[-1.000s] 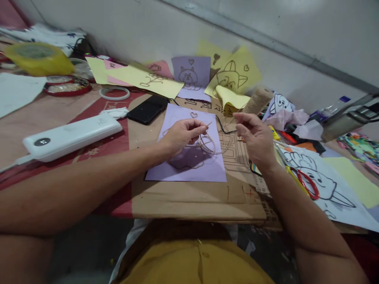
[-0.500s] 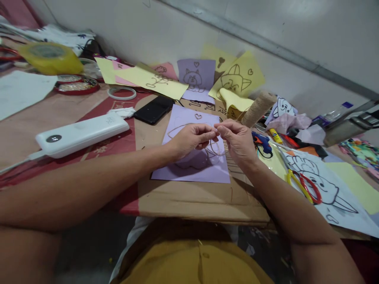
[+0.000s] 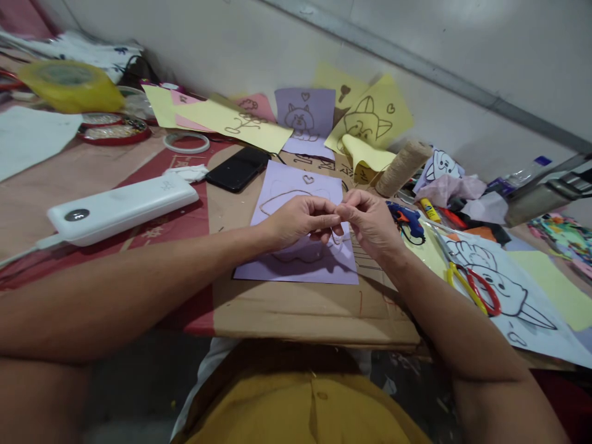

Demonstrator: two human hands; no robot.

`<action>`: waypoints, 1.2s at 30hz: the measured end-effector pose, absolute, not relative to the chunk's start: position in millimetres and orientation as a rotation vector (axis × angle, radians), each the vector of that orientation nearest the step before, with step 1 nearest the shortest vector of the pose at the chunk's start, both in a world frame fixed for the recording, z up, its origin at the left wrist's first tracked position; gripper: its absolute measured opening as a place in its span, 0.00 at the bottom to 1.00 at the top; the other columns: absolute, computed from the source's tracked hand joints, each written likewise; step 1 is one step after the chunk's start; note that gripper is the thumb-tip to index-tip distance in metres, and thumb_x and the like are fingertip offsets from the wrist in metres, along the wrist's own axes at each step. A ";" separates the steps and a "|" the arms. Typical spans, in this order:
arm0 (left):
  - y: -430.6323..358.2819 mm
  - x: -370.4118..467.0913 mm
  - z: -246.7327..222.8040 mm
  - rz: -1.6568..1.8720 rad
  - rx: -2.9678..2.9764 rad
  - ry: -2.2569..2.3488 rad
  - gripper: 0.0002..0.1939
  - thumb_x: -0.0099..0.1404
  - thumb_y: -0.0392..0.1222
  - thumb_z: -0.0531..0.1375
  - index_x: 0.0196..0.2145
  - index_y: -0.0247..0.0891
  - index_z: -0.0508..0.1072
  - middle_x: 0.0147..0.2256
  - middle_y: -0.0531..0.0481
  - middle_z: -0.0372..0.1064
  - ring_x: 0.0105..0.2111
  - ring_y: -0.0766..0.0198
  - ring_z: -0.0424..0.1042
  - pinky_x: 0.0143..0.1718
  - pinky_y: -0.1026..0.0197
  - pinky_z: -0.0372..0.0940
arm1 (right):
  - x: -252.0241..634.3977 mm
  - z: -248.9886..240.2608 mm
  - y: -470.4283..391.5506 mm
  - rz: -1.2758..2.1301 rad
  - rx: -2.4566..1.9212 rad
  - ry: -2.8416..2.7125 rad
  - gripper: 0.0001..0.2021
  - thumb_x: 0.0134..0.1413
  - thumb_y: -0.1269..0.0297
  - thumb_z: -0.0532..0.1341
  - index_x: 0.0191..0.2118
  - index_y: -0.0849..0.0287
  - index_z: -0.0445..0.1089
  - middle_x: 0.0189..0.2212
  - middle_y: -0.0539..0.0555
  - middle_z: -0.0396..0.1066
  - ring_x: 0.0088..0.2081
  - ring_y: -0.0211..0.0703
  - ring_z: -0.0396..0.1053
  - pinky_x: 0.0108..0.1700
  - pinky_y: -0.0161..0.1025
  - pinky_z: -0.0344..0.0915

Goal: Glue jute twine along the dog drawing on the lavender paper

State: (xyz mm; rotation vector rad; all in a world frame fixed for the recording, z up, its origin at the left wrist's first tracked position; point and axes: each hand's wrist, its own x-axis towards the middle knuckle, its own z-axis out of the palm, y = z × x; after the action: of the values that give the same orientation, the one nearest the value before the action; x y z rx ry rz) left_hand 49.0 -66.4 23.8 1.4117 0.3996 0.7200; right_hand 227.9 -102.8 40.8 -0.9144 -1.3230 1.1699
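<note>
While the tabletop stretches off to both sides, a piece of cardboard covers the middle of it, right in front of the person. To the right of the cardboard lies a white drawing of a cartoon animal. The purple sheet lies flat on the cardboard, carrying brown outlines and, near its top edge, a little heart.

At the left, the power bank rests on the red strip, and the yellow tape sits farther back. Above the sheet, the left hand and right hand meet, fingertips touching. Each hand is narrowed to a pinch, with thumb against forefinger; what lies right between the tips is too small to make out.

The phone lies just beyond the sheet's upper left corner. On the right, the scissors, with red and yellow handles, lie over the white drawing. The spool leans behind the right hand, and the blue glue gun is just beside that hand. Nearby is the yellow glue stick. A thin loop of string hangs under the joined fingers, over the sheet.
</note>
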 end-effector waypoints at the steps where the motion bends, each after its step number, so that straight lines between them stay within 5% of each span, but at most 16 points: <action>1: -66.7 49.2 24.3 0.715 1.410 0.399 0.11 0.66 0.45 0.68 0.34 0.32 0.78 0.31 0.48 0.77 0.23 0.73 0.70 0.24 0.69 0.59 | 228.6 40.3 -102.3 1.163 -0.922 -1.337 0.21 0.40 0.53 0.79 0.23 0.56 0.68 0.22 0.45 0.65 0.24 0.34 0.63 0.27 0.34 0.61; 8: -66.7 50.9 22.5 0.765 1.379 0.455 0.12 0.61 0.45 0.71 0.33 0.33 0.77 0.29 0.49 0.76 0.23 0.72 0.68 0.24 0.68 0.58 | 238.6 38.5 -99.8 0.968 -1.014 -1.605 0.16 0.55 0.45 0.70 0.31 0.54 0.80 0.30 0.50 0.71 0.33 0.40 0.67 0.38 0.40 0.67; 11: -65.4 51.3 20.8 0.835 1.342 0.493 0.13 0.58 0.46 0.73 0.31 0.34 0.77 0.26 0.54 0.69 0.22 0.74 0.61 0.24 0.68 0.56 | 242.9 38.0 -99.9 0.937 -1.030 -1.694 0.20 0.61 0.41 0.64 0.44 0.51 0.82 0.35 0.51 0.71 0.38 0.40 0.67 0.46 0.41 0.69; 15: -62.9 50.8 20.8 0.916 1.285 0.535 0.15 0.57 0.47 0.74 0.29 0.35 0.75 0.25 0.56 0.65 0.22 0.75 0.58 0.24 0.68 0.55 | 248.1 34.4 -98.7 1.025 -1.035 -1.577 0.25 0.63 0.40 0.61 0.58 0.47 0.76 0.43 0.51 0.72 0.36 0.37 0.66 0.44 0.40 0.69; 19: -61.5 50.8 21.8 0.917 1.246 0.555 0.16 0.55 0.46 0.75 0.31 0.34 0.75 0.25 0.55 0.66 0.23 0.74 0.61 0.25 0.69 0.55 | 246.8 32.0 -98.2 1.025 -1.107 -1.390 0.20 0.56 0.44 0.68 0.47 0.53 0.79 0.38 0.49 0.72 0.33 0.34 0.66 0.39 0.36 0.67; 26: -60.6 50.5 23.2 1.004 1.249 0.536 0.14 0.55 0.43 0.75 0.32 0.33 0.77 0.26 0.54 0.70 0.22 0.75 0.62 0.24 0.68 0.55 | 234.5 32.0 -106.9 1.214 -1.190 -1.388 0.26 0.46 0.40 0.73 0.39 0.55 0.68 0.31 0.48 0.72 0.31 0.37 0.71 0.35 0.39 0.72; 30: -59.5 48.0 28.2 1.014 1.227 0.567 0.13 0.56 0.43 0.74 0.32 0.32 0.77 0.28 0.50 0.74 0.22 0.74 0.65 0.24 0.67 0.57 | 240.8 33.8 -107.1 0.907 -1.238 -1.573 0.15 0.54 0.50 0.69 0.33 0.57 0.70 0.25 0.45 0.66 0.25 0.33 0.61 0.28 0.36 0.61; 36: -48.3 41.1 36.8 0.954 1.341 0.684 0.08 0.60 0.38 0.71 0.31 0.31 0.78 0.29 0.46 0.76 0.23 0.73 0.67 0.24 0.66 0.57 | 244.4 39.4 -99.5 0.504 -1.316 -1.708 0.03 0.58 0.64 0.65 0.35 0.57 0.76 0.26 0.47 0.69 0.30 0.37 0.63 0.34 0.39 0.58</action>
State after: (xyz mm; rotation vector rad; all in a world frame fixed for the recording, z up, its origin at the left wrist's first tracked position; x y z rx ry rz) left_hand 41.1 -48.3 36.8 1.3414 0.6839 0.9541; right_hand 244.4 -99.5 39.4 -1.3156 -1.7078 0.5043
